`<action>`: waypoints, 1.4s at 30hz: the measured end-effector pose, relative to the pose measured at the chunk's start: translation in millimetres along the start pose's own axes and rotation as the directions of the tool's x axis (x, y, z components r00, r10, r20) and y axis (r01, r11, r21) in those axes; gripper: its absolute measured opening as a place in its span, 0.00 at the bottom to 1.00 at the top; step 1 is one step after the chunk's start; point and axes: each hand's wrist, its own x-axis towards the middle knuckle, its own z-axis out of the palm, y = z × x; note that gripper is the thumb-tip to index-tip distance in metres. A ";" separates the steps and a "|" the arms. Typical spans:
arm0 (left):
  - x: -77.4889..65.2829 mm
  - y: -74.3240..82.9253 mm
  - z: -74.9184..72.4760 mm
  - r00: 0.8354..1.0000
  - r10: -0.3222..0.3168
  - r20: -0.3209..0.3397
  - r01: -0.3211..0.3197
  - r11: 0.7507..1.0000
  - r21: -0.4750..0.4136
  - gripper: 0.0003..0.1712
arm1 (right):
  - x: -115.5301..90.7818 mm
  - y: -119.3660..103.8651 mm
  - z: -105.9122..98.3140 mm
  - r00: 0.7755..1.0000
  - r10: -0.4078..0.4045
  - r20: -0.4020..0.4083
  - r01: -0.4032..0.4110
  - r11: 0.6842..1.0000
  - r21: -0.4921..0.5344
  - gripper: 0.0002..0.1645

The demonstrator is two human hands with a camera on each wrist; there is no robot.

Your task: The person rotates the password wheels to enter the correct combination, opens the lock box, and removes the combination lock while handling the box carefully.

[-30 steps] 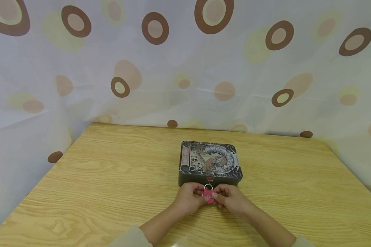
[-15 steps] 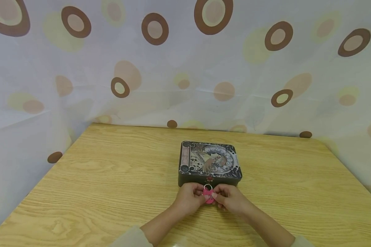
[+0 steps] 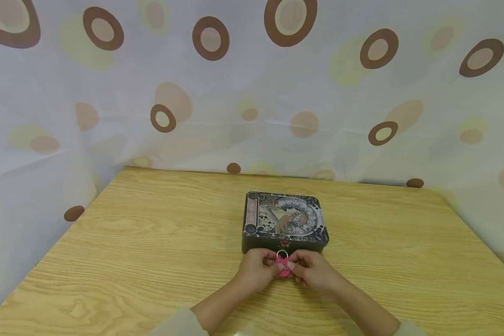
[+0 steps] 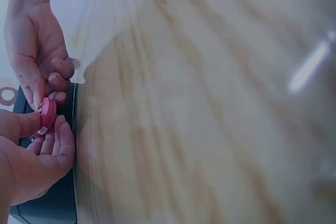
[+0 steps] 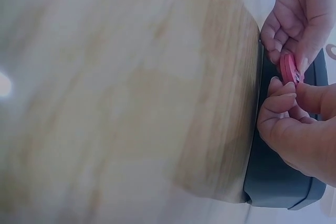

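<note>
A small pink combination padlock [image 3: 283, 270] with a silver shackle [image 3: 282, 253] is at the front of a dark box [image 3: 285, 217] with a patterned lid. My left hand [image 3: 254, 270] pinches the padlock from the left, its thumb lying over the number dials. From the right, my right hand [image 3: 312, 270] pinches the same padlock between thumb and fingers. Just above the shackle, a red clasp [image 3: 285, 243] sits on the box front. Both wrist views show the padlock [image 4: 48, 114] edge-on between the fingertips, close against the box's dark side [image 5: 283, 166].
The box rests on a wood-grain table [image 3: 159, 233]. Behind the table hangs a pale curtain [image 3: 252, 93] with brown and yellow circles, which also runs along the left side. Light sleeves [image 3: 180, 323] show at the bottom edge.
Over the last second my left thumb has shifted across the padlock's dials, covering more of them. The box and my right hand stay almost where they were.
</note>
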 end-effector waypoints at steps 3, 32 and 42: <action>0.0 0.3 -0.9 1.000 -0.011 0.015 0.012 0.999 -0.032 0.09 | 0.1 -0.1 0.0 1.000 0.004 -0.001 -0.004 1.000 0.001 0.11; 0.5 -0.9 -0.3 0.998 -0.036 0.041 0.040 0.993 -0.109 0.12 | -0.7 0.3 0.3 1.000 0.013 -0.014 -0.013 1.000 0.003 0.11; -0.6 0.1 1.3 1.000 -0.004 0.003 0.004 0.998 -0.065 0.10 | -0.5 0.7 0.0 1.000 -0.008 0.003 0.008 1.000 0.021 0.11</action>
